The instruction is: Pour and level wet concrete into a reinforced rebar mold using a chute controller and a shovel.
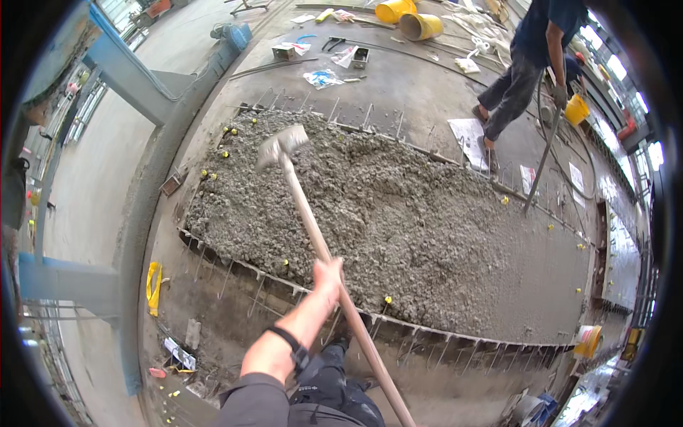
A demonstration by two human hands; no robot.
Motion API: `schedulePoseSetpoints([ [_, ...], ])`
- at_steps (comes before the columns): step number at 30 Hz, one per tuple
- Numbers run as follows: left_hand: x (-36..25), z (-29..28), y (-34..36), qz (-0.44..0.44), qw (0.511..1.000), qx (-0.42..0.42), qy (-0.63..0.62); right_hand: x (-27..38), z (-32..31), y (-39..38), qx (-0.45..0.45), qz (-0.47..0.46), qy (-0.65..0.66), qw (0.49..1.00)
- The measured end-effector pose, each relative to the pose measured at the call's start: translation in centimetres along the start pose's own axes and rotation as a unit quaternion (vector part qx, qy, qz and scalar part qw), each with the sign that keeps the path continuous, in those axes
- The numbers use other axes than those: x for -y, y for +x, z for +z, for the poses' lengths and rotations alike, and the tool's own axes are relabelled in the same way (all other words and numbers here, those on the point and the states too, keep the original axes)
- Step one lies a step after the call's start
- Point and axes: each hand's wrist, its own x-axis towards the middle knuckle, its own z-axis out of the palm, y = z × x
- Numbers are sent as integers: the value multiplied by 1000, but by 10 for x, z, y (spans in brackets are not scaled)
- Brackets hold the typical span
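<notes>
My left hand (pixel 328 277) is closed around the wooden handle of a long hoe (pixel 311 224). A dark band circles my left forearm. The handle runs from the lower edge up and away to a broad grey blade (pixel 283 144), slightly blurred, over the far left part of a bed of wet concrete (pixel 398 206). That concrete is rough and lumpy at left and middle, smoother toward the right. My right hand is not visible.
Metal formwork (pixel 427 333) with protruding bars edges the concrete. Small yellow caps (pixel 388 299) stick out of it. Another person (pixel 530 64) stands beyond the far edge, holding a long pole (pixel 544 164). Yellow buckets (pixel 421 27) lie behind; a blue-grey steel column (pixel 131 71) rises left.
</notes>
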Motion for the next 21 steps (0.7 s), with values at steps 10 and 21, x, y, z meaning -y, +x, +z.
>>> schedulePoseSetpoints([
  [10,-43,55,94,-14,986,-95,137,242,-135,24,-13,-93,107,990],
  [21,-13,110,-69,-22,949,-6,314,103,-98,-41,-77,-72,213,971],
])
